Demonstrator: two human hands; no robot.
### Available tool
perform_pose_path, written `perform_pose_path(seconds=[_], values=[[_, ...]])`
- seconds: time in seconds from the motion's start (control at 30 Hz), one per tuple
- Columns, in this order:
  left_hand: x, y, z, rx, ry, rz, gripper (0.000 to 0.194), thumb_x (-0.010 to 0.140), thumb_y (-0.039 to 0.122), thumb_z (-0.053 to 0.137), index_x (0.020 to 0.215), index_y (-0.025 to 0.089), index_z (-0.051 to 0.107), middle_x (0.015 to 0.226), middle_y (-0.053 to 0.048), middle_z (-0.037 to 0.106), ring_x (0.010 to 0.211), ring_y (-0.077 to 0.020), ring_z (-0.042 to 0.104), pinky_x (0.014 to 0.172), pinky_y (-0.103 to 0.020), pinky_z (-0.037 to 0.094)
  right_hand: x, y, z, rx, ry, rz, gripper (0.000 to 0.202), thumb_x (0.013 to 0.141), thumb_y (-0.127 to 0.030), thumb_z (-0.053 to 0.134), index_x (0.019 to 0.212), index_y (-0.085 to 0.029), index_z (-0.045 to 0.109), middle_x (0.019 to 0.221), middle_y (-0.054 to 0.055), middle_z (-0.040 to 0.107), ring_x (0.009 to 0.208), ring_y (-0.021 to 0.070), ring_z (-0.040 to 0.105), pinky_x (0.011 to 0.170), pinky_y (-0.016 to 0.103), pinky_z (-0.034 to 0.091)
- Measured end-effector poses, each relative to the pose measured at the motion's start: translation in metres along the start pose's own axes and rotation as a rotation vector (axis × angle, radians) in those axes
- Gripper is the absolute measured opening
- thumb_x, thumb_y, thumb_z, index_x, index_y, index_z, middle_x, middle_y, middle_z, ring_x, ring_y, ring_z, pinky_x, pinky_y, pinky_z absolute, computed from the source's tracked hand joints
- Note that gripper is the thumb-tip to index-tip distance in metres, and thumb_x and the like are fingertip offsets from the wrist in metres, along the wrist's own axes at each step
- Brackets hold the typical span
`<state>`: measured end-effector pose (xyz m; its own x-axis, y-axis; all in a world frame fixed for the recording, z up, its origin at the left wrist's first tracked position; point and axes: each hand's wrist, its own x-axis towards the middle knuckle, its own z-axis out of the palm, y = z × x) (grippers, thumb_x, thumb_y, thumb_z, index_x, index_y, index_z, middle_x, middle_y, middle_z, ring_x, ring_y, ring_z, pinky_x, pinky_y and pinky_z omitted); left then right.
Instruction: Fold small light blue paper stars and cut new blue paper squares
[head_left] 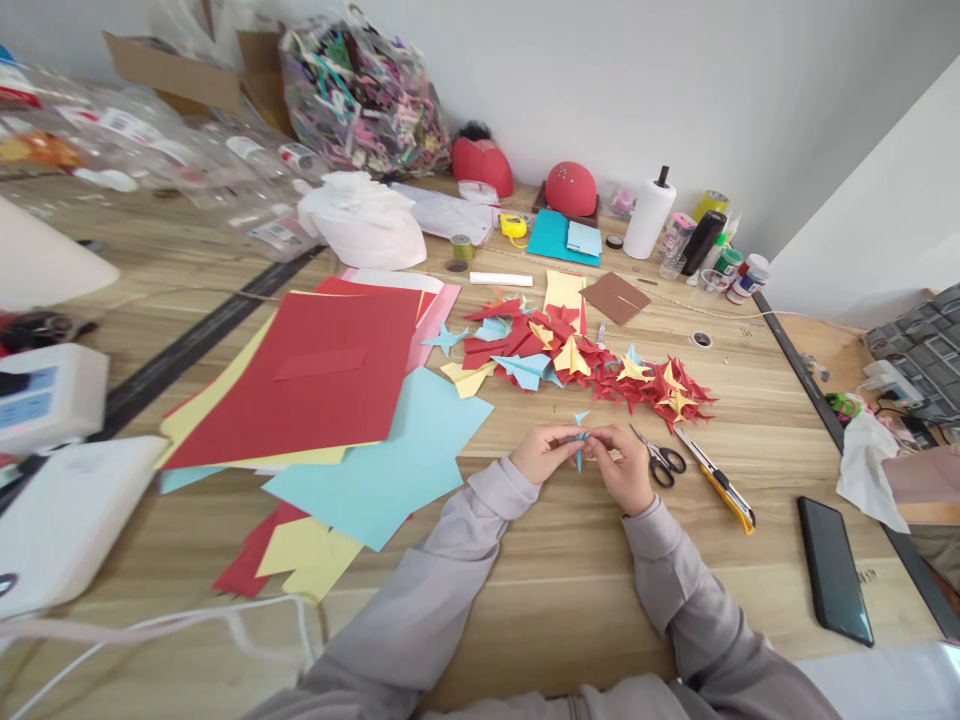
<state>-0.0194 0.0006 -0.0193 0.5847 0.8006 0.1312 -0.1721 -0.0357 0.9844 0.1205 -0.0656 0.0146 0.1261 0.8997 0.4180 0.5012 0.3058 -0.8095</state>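
Between my two hands, in the middle of the head view, is a small folded blue paper piece (pixel 580 455), held upright. My left hand (pixel 546 452) pinches it from the left, and my right hand (pixel 622 465) grips it from the right, the fingertips of both meeting around it. Just beyond them lies a long pile of folded paper shapes, with red ones (pixel 510 340), yellow ones (pixel 572 356) and blue ones (pixel 523 370). Black-handled scissors (pixel 666 464) rest close to my right hand, beside a yellow utility knife (pixel 724 490).
Large red sheets (pixel 315 400) and blue sheets (pixel 390 450) overlap on the left. A black phone (pixel 834 570) lies at the right. Farther back are a brown square (pixel 616 298), a white bottle (pixel 649 220), a tape measure (pixel 514 227) and a white bag (pixel 360 220).
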Motion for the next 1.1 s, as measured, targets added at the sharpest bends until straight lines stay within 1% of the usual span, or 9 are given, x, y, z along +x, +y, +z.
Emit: perform_pose_path(seconds=[0.13,0.23,0.33,0.43,0.5,0.67,0.77,0.87,1.1], values=[[-0.001,0.002,0.002,0.152,0.007,0.120,0.030,0.079,0.034,0.059,0.097,0.013,0.070,0.091,-0.011,0.066,0.061,-0.0123,0.061,0.054,-0.025,0.053,-0.003,0.000,0.001,-0.145,0.035,-0.035,0.015,0.083,-0.020,0.051,0.090,-0.019,0.064,0.076,0.005,0.068,0.063,0.0140,0.062,0.062,0.027,0.051],[-0.002,0.004,0.004,0.293,0.059,0.232,0.024,0.079,0.028,0.058,0.095,0.014,0.070,0.092,-0.012,0.067,0.076,-0.0163,0.064,0.063,-0.026,0.054,-0.005,-0.001,0.001,-0.206,0.030,-0.062,0.017,0.082,-0.019,0.051,0.094,-0.019,0.063,0.080,0.005,0.068,0.065,0.0136,0.062,0.062,0.026,0.051],[-0.003,0.002,0.004,0.373,0.099,0.304,0.022,0.079,0.025,0.060,0.094,0.014,0.070,0.097,-0.013,0.067,0.085,-0.0186,0.065,0.068,-0.027,0.055,-0.006,-0.002,0.001,-0.263,0.012,-0.109,0.016,0.083,-0.018,0.050,0.092,-0.019,0.063,0.080,0.006,0.067,0.068,0.0143,0.062,0.064,0.026,0.050],[-0.002,-0.004,0.002,0.442,0.135,0.398,0.021,0.081,0.023,0.057,0.095,0.016,0.070,0.101,-0.012,0.067,0.094,-0.0199,0.064,0.082,-0.033,0.054,-0.006,-0.003,-0.001,-0.312,-0.008,-0.146,0.014,0.083,-0.017,0.050,0.088,-0.019,0.063,0.078,0.006,0.067,0.070,0.0152,0.061,0.066,0.027,0.050],[-0.001,-0.007,-0.001,0.488,0.138,0.461,0.022,0.083,0.022,0.054,0.098,0.018,0.069,0.103,-0.011,0.067,0.097,-0.0196,0.062,0.087,-0.035,0.052,-0.006,-0.003,-0.002,-0.344,-0.014,-0.166,0.014,0.083,-0.018,0.050,0.087,-0.019,0.063,0.078,0.006,0.067,0.069,0.0156,0.061,0.066,0.028,0.049],[0.001,-0.010,-0.005,0.572,0.087,0.525,0.023,0.085,0.024,0.052,0.101,0.019,0.068,0.105,-0.011,0.064,0.095,-0.0180,0.062,0.083,-0.033,0.052,-0.008,-0.001,-0.004,-0.368,-0.002,-0.206,0.015,0.083,-0.017,0.050,0.088,-0.020,0.064,0.082,0.007,0.068,0.074,0.0172,0.063,0.068,0.030,0.050],[0.002,-0.007,-0.005,0.596,0.041,0.521,0.024,0.086,0.025,0.051,0.102,0.019,0.068,0.097,-0.009,0.062,0.086,-0.0159,0.061,0.075,-0.029,0.053,-0.010,0.001,-0.008,-0.384,0.003,-0.226,0.017,0.083,-0.016,0.050,0.089,-0.021,0.065,0.084,0.008,0.068,0.077,0.0179,0.064,0.069,0.031,0.050],[0.001,-0.006,-0.003,0.611,0.007,0.530,0.025,0.087,0.025,0.049,0.104,0.020,0.067,0.092,-0.008,0.061,0.084,-0.0151,0.060,0.074,-0.028,0.052,-0.011,0.003,-0.010,-0.405,0.008,-0.254,0.018,0.082,-0.016,0.050,0.089,-0.021,0.066,0.083,0.007,0.068,0.076,0.0178,0.064,0.068,0.031,0.050],[-0.002,-0.007,-0.001,0.733,0.053,0.590,0.026,0.088,0.022,0.045,0.104,0.018,0.065,0.095,-0.009,0.062,0.088,-0.0160,0.060,0.077,-0.029,0.052,-0.013,-0.003,-0.014,-0.532,-0.027,-0.294,0.018,0.084,-0.016,0.049,0.091,-0.020,0.065,0.084,0.007,0.069,0.078,0.0183,0.064,0.070,0.030,0.048]])
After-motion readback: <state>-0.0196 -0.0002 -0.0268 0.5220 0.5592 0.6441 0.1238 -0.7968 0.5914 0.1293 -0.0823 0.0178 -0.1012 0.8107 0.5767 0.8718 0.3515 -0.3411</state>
